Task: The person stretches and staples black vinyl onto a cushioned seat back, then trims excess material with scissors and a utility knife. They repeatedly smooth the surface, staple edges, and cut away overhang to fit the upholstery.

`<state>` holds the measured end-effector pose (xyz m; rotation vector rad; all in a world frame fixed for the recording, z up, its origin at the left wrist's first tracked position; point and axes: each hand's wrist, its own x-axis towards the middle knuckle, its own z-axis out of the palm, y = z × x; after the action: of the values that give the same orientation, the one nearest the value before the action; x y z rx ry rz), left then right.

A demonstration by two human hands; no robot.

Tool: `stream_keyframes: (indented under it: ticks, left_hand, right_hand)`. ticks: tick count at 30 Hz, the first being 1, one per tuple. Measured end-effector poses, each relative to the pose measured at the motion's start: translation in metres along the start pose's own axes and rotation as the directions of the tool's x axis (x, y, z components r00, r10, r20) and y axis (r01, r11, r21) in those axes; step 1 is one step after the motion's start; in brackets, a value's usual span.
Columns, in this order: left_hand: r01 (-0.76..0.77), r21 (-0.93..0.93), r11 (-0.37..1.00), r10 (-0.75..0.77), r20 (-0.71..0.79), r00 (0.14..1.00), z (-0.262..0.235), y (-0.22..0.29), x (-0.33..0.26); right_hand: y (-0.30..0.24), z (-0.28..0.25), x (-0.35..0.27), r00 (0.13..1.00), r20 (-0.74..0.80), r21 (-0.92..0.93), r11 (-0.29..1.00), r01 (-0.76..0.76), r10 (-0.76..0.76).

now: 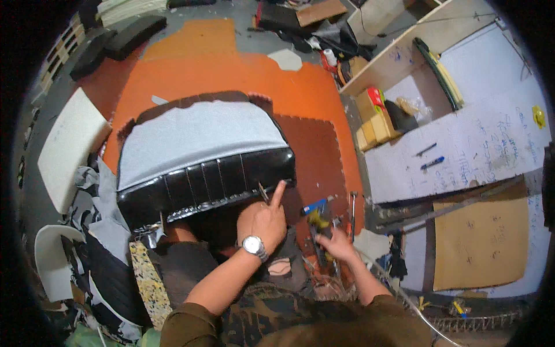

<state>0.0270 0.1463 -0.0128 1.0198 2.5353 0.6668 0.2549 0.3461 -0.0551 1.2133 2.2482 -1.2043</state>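
Observation:
A black glossy cushion (217, 182) with stitched channels and a pale grey fabric top (202, 136) lies across my lap. My left hand (265, 222), wearing a watch, is at its near edge. The index finger stretches along the edge; the others curl under and are partly hidden. Thin metal pieces stick out near that hand and at the cushion's left end. To the right, my right hand (338, 244) is closed around the dark handle of a blue, yellow and black tool (317, 215) that looks like a staple gun. Its fingers are partly hidden.
Other hand tools, among them a hammer-like one (353, 202), lie beside my right hand. A thin hose (399, 284) runs at lower right. Fabric scraps (107, 217) and foam pieces (72, 150) pile up left. A white worktable (399, 179) holds pens and cardboard (481, 246).

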Motion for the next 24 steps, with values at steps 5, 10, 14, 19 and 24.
stream_keyframes:
  ticks: [5, 10, 14, 19, 24]
  left_hand:
    - [-0.023, -0.053, 0.998, 0.023, 0.0, 1.0, 0.019, -0.006, 0.001]
    - [-0.193, -0.118, 0.974, 0.177, -0.132, 0.975, 0.053, -0.021, 0.007]
    - [-0.133, -0.148, 0.98, 0.122, -0.081, 0.989, 0.071, -0.025, 0.011]
    - [-0.164, -0.094, 0.982, 0.161, -0.039, 0.986, 0.061, -0.024, 0.009]
    - [-0.24, 0.013, 0.971, 0.239, 0.039, 0.97, 0.046, -0.026, -0.022]
  right_hand:
    - [-0.118, -0.059, -0.023, 0.978, 0.093, 0.586, 0.804, 0.097, -0.186]
    - [-0.175, -0.057, -0.019, 0.974, 0.127, 0.465, 0.879, 0.108, -0.187]
    - [-0.187, -0.05, -0.003, 0.984, 0.114, 0.351, 0.932, 0.091, -0.139]
    - [-0.186, -0.045, 0.02, 0.98, 0.153, 0.221, 0.971, 0.089, -0.125]
    - [-0.174, -0.041, 0.022, 0.973, 0.163, 0.286, 0.952, 0.112, -0.163]
